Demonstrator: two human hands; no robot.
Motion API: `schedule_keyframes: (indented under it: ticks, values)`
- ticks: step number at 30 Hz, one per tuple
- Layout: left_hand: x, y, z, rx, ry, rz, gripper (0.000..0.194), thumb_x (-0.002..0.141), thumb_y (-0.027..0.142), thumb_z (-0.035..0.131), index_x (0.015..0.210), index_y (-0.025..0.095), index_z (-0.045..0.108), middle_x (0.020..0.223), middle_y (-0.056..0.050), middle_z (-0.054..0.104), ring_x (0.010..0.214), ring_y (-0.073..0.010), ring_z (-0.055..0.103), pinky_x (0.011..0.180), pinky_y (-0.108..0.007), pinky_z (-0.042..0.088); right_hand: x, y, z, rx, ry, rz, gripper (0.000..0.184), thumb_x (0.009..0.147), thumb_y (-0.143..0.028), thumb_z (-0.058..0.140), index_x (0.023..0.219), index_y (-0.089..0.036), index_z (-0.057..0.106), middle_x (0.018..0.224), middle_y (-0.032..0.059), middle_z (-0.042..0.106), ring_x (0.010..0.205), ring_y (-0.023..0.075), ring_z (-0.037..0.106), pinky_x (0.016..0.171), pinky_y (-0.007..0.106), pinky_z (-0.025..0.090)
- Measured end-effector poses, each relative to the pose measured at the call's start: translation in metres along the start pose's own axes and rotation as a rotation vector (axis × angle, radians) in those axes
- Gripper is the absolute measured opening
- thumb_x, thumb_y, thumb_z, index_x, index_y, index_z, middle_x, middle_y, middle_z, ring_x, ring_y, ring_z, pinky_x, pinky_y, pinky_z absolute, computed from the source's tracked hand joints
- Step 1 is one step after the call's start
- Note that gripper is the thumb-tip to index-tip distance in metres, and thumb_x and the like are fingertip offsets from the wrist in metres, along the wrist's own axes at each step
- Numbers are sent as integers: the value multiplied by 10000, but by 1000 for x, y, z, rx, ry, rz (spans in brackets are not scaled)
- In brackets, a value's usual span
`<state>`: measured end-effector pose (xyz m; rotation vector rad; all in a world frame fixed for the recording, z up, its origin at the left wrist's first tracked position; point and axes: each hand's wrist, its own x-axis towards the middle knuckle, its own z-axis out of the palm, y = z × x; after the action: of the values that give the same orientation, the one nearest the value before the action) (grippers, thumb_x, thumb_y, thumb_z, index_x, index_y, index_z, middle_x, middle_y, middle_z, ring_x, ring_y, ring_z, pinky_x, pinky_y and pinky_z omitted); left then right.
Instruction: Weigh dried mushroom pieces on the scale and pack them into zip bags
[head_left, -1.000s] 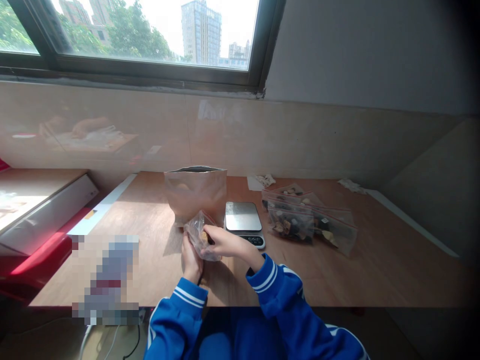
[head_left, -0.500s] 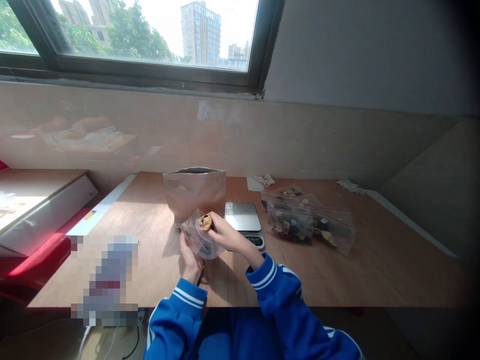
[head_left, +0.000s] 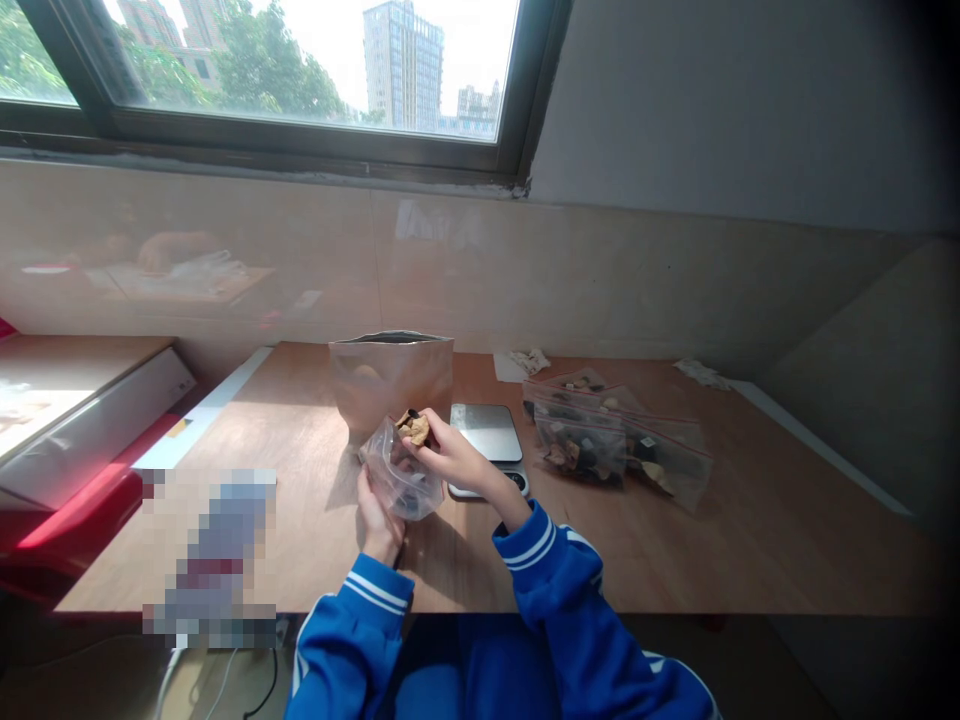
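My left hand (head_left: pixel 381 517) is closed around the side of a clear zip bag (head_left: pixel 411 488), which has some dark pieces in its lower part. At the bag's mouth, my right hand (head_left: pixel 457 458) pinches several dried tan and dark brown pieces (head_left: pixel 414 428) that look like dried mushroom. Right behind the bag stands an upright brown pouch (head_left: pixel 391 385) with its top open. Just beyond my right hand lies a kitchen scale (head_left: pixel 484 435) with a bare steel plate, its control panel partly hidden by my wrist.
Several filled clear zip bags (head_left: pixel 581 445) lie to the right of the scale. White paper (head_left: pixel 511 368) and a crumpled tissue (head_left: pixel 701 373) are by the wall. A pixelated patch (head_left: pixel 217 550) covers the table's left front, with cables hanging below.
My right hand has risen slightly with the dried pieces, and more of them show now above the bag's mouth. The bag has tilted a little in my left hand.
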<state>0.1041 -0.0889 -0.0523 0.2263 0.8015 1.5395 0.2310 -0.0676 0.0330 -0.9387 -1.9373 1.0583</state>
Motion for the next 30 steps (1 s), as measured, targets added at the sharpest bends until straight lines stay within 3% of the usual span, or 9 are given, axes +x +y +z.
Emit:
schedule_keyframes:
  ticks: [5,10,17,25,30]
  values:
    - [-1,3,2,-19,63,-23,435,917,418,346,1061,145,654,958,-111,697,1028,-252,648,906,-402,527,12,-15,-15,-7,111,-111,216,884,-385,489,978,-197,442,871,2,540,773,141,515,702,251,407]
    - [-3,5,5,-30,80,-36,403,902,392,397,1038,119,661,928,-106,695,876,-228,671,879,-412,532,31,-35,-35,-9,235,-210,198,885,-380,478,954,-201,429,837,-7,513,724,123,480,680,233,394]
    - [-1,3,2,-21,75,1,398,899,367,403,1004,101,679,928,-106,703,817,-191,672,796,-340,556,68,-60,-57,-283,310,-328,125,875,-249,446,981,-189,416,880,21,511,809,144,476,757,249,392]
    - [0,2,0,-15,99,-39,417,896,404,402,976,106,682,870,-105,707,778,-197,680,790,-346,556,93,-67,-51,-733,258,-250,131,889,-193,404,995,-169,477,964,53,539,901,174,465,832,285,386]
    - [1,1,0,-12,121,-43,409,893,390,405,974,106,688,875,-112,709,768,-194,678,758,-334,559,96,-76,-53,-817,208,-166,189,899,-232,408,1053,-159,490,1012,79,574,953,204,486,793,295,403]
